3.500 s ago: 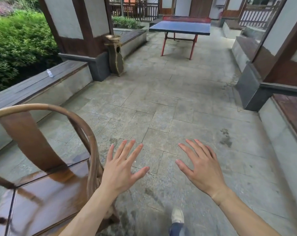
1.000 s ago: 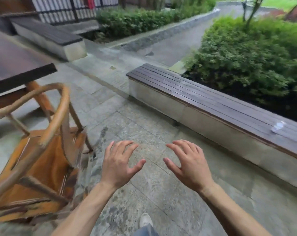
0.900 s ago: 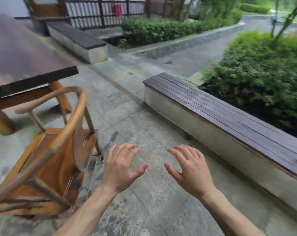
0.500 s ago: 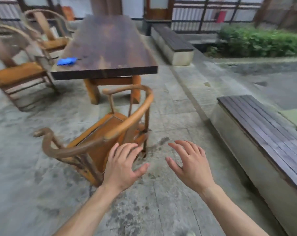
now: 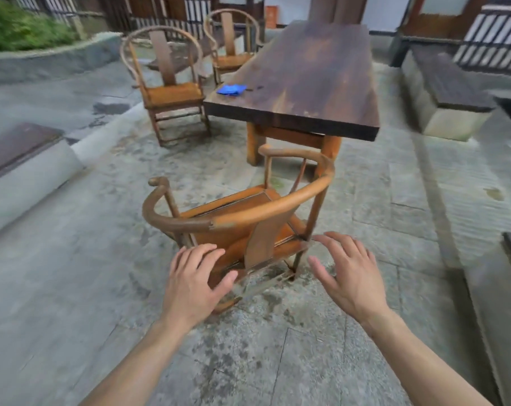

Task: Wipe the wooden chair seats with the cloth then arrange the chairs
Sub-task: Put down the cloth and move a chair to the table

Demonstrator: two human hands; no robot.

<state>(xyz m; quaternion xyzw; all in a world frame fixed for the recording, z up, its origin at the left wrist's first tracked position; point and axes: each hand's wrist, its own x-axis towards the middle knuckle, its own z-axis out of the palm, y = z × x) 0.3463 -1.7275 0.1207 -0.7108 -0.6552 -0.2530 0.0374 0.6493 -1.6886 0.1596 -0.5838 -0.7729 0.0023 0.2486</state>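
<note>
Left hand [image 5: 191, 284] and right hand [image 5: 349, 276]: both empty, fingers spread and slightly bent, held out low in the center of the frame. Neither touches anything.

Directly beyond them stands the nearest chair [image 5: 242, 218], its curved back rail toward the hands and its seat facing the table [image 5: 301, 74]. It sits angled to the table's near end.

Change over 3.5 s: the view has swung from the open walkway, past the long bench, round to the table. The hands have kept the same open posture throughout.

The cloth [image 5: 231, 89], blue and crumpled, lies on the table's left edge, upper center of the frame, well apart from both hands. 2 further chairs, [image 5: 167, 83] and [image 5: 230, 45], stand at the table's left side, upper left.

Judgement: the person now faces the work area, but no wiping can start until the cloth is fetched. Next likely move: step past the nearest chair and take it.
</note>
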